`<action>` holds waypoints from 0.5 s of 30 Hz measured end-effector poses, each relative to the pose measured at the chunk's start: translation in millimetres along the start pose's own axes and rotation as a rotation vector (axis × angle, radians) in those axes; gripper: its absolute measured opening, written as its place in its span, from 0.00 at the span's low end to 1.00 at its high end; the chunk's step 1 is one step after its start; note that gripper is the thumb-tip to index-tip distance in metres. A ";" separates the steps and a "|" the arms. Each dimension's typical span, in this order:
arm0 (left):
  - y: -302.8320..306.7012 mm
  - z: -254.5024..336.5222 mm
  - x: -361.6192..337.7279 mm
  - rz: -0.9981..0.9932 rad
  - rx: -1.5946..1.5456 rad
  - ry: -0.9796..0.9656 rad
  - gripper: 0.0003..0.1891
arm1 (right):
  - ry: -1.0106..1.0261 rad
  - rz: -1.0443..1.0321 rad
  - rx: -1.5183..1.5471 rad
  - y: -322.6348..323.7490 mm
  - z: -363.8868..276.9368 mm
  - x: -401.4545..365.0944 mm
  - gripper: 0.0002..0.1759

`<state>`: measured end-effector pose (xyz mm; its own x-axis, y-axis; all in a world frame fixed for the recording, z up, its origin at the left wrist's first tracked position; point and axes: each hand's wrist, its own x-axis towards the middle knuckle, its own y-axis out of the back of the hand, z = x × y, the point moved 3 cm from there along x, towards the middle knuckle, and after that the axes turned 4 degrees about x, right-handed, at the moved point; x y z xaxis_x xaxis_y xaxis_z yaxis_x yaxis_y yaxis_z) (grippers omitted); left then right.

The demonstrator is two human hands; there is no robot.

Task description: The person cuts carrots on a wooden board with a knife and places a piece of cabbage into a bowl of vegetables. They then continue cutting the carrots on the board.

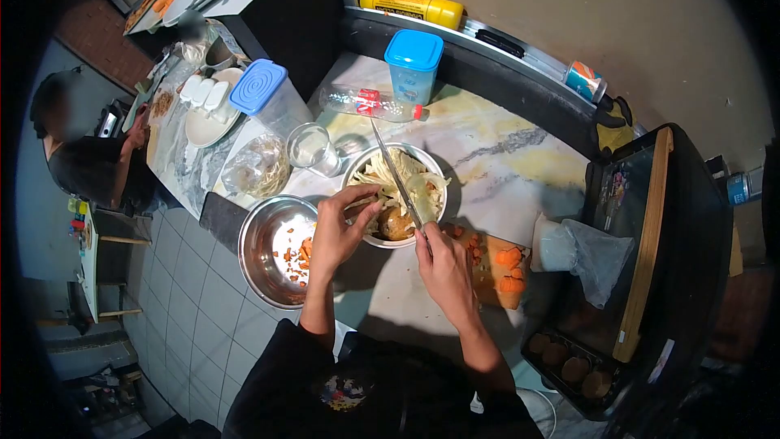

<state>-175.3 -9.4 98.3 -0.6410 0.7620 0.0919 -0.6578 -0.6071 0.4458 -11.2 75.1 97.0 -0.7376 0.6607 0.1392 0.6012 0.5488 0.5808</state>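
Note:
A white bowl [441,172] holds shredded pale cabbage [382,172] and a round brown item [395,225]. My right hand [443,264] is wrapped round the handle of a long knife [390,164], whose blade slants up and left across the bowl. At the bowl's left side is my left hand [345,218], its fingers bent together over the cabbage; what they hold, if anything, is too small to tell. Left of that hand stands a steel bowl [253,256] with orange bits inside. Carrot pieces [510,268] lie on a wooden board [487,293] at the right.
Behind the bowl are a plastic bottle [361,102], two blue-lidded containers [414,73] [272,97], a clear cup [311,149] and a bag [256,167]. A white tub [552,244] and black case [691,236] stand right. Another person [93,162] is at far left.

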 end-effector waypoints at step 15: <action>-35.5 9.5 9.5 0.042 0.423 -0.181 0.15 | -0.278 0.149 0.110 37.7 39.1 -53.9 0.10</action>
<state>-154.2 21.5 91.7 -0.5593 0.7888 0.2549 -0.3896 -0.5216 0.7591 63.2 80.2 80.1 -0.5362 0.8439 -0.0168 0.7370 0.4778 0.4780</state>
